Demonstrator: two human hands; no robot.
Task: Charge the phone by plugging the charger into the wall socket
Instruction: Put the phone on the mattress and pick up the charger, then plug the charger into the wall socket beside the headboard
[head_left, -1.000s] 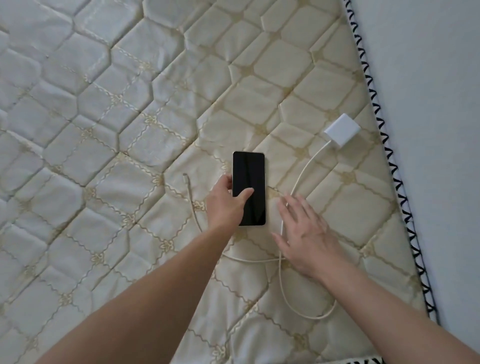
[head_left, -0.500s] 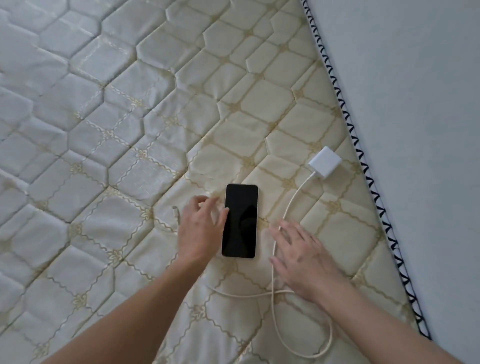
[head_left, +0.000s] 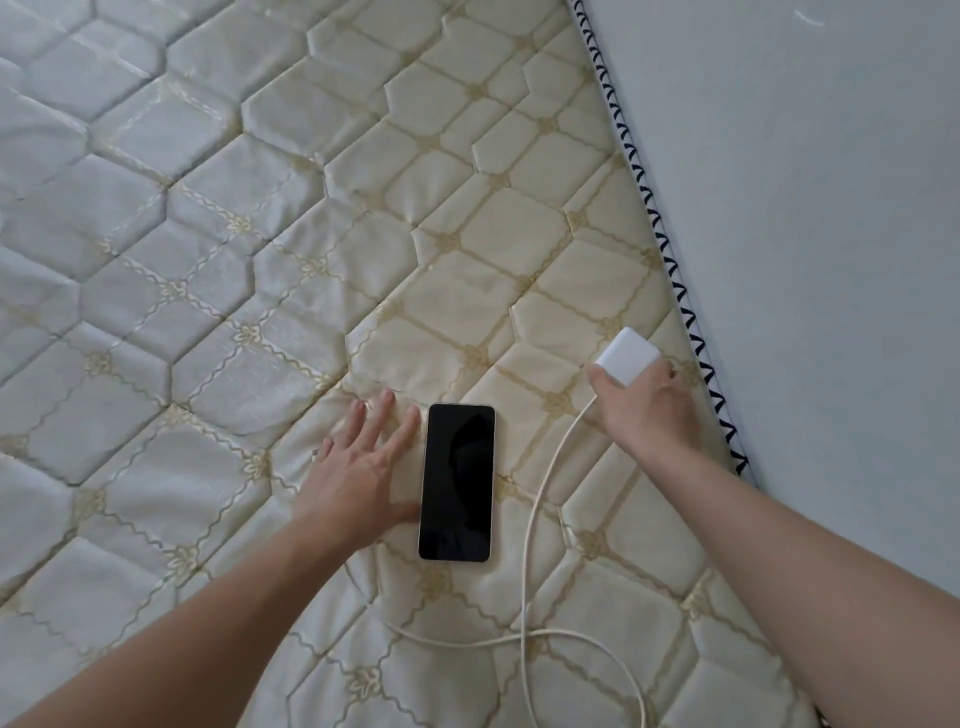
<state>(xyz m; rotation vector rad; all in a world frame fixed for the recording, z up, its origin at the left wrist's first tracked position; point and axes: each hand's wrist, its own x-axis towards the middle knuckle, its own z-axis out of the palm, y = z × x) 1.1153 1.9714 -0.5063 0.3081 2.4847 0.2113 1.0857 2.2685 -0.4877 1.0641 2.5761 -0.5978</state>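
A black-screened phone (head_left: 457, 482) lies face up on the quilted cream mattress (head_left: 260, 270). My left hand (head_left: 358, 467) rests flat beside the phone's left edge, fingers spread, holding nothing. My right hand (head_left: 641, 408) is closed around the white charger block (head_left: 627, 356) near the mattress's right edge. The white cable (head_left: 535, 519) runs from the block down past the phone's right side and loops near the bottom of the view. No wall socket is in view.
A plain pale wall (head_left: 810, 208) rises along the mattress's right edge, which carries black zigzag stitching (head_left: 670, 260). The mattress stretches wide to the left and far side.
My right hand has moved from the cable up to the charger block and closed on it. My left hand has let go of the phone and flattened beside it. The view has tilted upward.
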